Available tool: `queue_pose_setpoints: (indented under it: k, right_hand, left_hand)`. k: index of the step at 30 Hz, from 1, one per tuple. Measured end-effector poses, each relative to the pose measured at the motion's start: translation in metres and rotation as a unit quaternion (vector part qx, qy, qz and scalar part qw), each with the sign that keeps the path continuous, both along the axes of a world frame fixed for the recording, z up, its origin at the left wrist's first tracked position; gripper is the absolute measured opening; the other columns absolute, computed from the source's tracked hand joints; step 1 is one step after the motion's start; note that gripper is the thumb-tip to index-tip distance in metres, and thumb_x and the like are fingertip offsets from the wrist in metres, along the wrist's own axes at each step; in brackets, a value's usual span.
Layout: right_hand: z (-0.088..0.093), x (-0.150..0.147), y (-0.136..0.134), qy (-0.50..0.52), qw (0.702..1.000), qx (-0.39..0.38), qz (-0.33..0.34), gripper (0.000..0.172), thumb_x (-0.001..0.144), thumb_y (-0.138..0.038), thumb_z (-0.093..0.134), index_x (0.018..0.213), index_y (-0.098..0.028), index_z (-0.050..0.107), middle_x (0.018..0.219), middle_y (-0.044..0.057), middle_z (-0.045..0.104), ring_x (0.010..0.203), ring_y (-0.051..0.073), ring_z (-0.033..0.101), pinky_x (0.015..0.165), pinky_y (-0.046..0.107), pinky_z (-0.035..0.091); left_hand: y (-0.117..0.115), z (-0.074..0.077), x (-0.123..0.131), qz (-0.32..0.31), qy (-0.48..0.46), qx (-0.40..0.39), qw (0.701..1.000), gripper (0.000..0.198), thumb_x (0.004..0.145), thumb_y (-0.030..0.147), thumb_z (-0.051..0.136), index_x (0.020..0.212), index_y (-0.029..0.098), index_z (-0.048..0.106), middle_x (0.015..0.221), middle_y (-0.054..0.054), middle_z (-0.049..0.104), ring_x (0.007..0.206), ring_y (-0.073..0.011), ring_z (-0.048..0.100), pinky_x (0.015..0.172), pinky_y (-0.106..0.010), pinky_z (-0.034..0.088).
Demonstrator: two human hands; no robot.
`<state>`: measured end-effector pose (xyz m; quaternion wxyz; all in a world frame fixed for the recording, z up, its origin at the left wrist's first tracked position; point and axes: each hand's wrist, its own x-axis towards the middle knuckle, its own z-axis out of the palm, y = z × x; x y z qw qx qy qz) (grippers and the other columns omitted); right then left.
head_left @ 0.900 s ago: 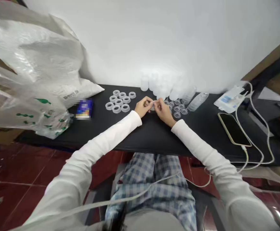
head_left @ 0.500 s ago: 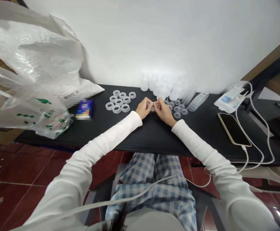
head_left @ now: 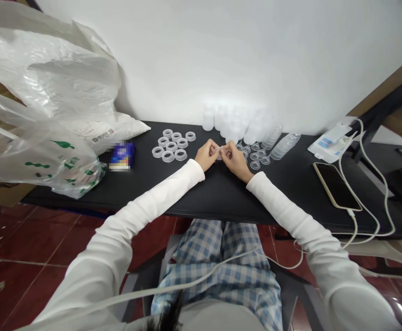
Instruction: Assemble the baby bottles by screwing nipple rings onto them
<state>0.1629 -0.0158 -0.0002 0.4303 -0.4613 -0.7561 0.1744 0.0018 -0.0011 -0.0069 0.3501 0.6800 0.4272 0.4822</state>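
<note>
My left hand (head_left: 206, 155) and my right hand (head_left: 233, 158) meet over the black table. Between their pinched fingertips is a small clear plastic ring (head_left: 219, 156), partly covered by the fingers; both hands grip it. To the left of my hands lies a group of several frosted plastic rings (head_left: 171, 146). Several clear, nipple-shaped pieces (head_left: 255, 164) with round flanges sit just right of my right hand. Behind my hands stand several whitish translucent bottles (head_left: 235, 122) in a cluster by the wall.
Stacked clear cups (head_left: 285, 145) lean at the right of the bottles. A phone (head_left: 337, 186) with a white cable (head_left: 373, 220) and a white-blue packet (head_left: 329, 141) lie farther right. Large plastic bags (head_left: 49, 87) and a blue packet (head_left: 121, 155) occupy the left side.
</note>
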Motion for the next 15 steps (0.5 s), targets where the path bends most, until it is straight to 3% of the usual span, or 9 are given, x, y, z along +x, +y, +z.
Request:
queue_pose_setpoints:
  k: [7,15]
  right_hand:
    - [0.0023,-0.0005,-0.0019,0.045,0.999,-0.003,-0.013,0.026,0.097,-0.05,0.048,0.1,-0.024,0.049,0.074,0.0,0.057,0.06,0.016,0.054,0.062,0.033,0.047]
    - [-0.0001,-0.0016,0.0009,0.038,0.999,0.011,0.021,0.026,0.096,-0.049,0.05,0.104,-0.023,0.048,0.078,0.0,0.057,0.06,0.015,0.05,0.064,0.033,0.047]
  left_hand:
    - [0.0002,0.0016,0.0048,-0.024,-0.093,-0.04,0.995,0.014,0.085,0.023,0.072,0.094,0.019,0.063,0.08,0.001,0.064,0.068,-0.0087,0.062,0.063,-0.02,0.057]
    - [0.0076,-0.0007,0.0007,-0.003,-0.114,-0.059,0.992,0.014,0.08,0.014,0.073,0.092,0.018,0.067,0.076,0.002,0.064,0.068,-0.0082,0.063,0.068,-0.02,0.054]
